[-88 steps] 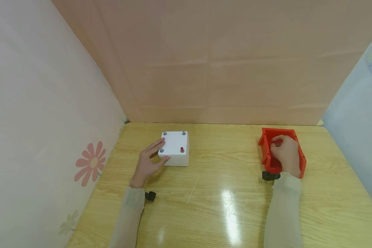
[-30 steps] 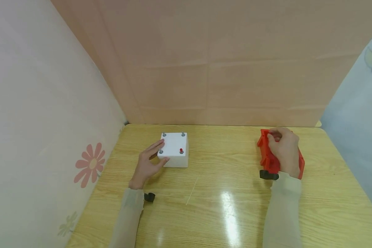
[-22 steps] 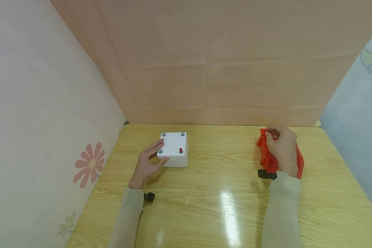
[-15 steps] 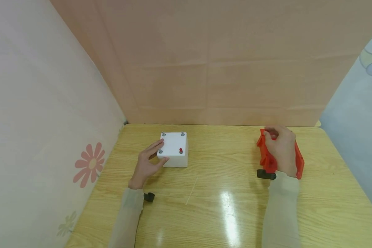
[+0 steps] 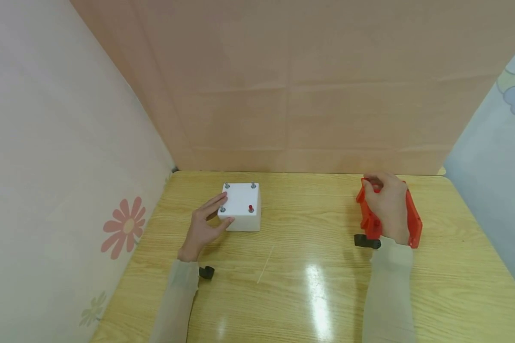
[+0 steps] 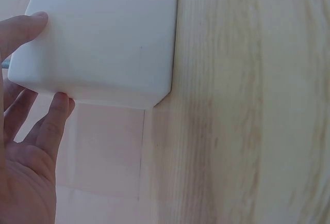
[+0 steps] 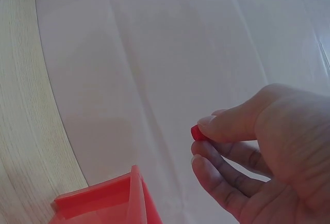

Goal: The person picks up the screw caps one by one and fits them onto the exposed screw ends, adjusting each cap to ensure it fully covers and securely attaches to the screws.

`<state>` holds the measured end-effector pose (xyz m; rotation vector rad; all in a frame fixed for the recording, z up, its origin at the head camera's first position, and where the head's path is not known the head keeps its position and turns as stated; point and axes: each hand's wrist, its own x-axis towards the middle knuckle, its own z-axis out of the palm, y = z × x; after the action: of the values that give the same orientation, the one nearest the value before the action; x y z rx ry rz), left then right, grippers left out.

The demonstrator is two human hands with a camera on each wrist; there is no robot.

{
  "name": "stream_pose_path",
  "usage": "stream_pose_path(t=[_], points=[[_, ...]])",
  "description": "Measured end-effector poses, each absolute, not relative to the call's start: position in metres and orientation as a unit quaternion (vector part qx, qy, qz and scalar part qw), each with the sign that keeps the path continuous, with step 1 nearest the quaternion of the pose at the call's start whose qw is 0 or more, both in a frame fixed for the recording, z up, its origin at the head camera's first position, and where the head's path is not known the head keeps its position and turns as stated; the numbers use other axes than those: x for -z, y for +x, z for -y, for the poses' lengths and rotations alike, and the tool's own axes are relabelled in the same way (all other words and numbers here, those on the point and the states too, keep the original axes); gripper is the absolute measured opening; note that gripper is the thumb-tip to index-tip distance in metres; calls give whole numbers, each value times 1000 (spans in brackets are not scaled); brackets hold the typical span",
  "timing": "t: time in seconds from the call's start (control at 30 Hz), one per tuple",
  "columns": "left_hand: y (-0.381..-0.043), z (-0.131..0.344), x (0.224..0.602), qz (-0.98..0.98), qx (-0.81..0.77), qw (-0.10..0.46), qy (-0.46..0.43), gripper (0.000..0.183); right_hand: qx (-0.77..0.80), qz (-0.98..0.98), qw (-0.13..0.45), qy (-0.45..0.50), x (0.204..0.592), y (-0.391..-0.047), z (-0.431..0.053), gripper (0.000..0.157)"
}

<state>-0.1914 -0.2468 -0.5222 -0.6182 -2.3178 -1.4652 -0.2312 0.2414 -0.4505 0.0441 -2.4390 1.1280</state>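
On the table's left side sits a white box with a metal screw post standing at each top corner. A red cap covers the near right post; the others show bare metal. My left hand steadies the box by its left near corner, thumb on the front face and fingers along the left side. Over the red bin at the right, my right hand pinches a small red cap between thumb and index finger. In the head view that hand hides the cap and much of the bin.
The wooden table spans the space between box and bin. A brown sheet rises behind its back edge. Pale patterned walls flank it left and right. Dark camera mounts stick out at both wrists.
My right hand has risen from inside the red bin to above it, drifting back and slightly left with the red cap. My left hand and the white box have stayed in place.
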Motion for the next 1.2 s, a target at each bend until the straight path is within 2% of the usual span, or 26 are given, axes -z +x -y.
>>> stream_pose_path(t=[1.2], points=[[-192,247,523,812,517,165,-215,62,-412,879,237,36,445,-231,-230,20]])
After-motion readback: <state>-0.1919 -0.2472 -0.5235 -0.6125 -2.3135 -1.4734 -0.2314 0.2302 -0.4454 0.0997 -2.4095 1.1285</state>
